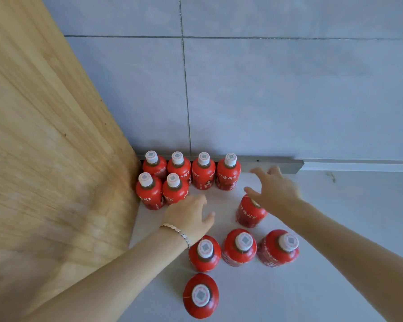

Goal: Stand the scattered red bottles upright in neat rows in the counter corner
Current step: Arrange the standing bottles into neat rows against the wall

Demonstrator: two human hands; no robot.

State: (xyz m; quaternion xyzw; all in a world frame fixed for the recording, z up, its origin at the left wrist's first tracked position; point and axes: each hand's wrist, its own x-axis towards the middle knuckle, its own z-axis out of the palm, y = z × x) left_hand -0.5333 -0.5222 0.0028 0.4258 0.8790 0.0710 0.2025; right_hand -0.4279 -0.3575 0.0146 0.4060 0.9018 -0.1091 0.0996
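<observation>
Several red bottles with white caps stand upright in the counter corner: a back row (203,170) along the wall and two more (161,191) in front at the left. Another red bottle (249,212) stands apart; my right hand (273,189) hovers open just above and behind it, hiding its cap. My left hand (190,213), with a bracelet on the wrist, is open beside the front pair, holding nothing. Three upright bottles (240,247) stand in a loose line nearer to me, and one more (201,295) closest to me.
A tall wooden panel (44,147) forms the left side of the corner. Grey wall tiles (289,101) and a metal strip (277,165) close off the back. The white counter (347,205) extends to the right.
</observation>
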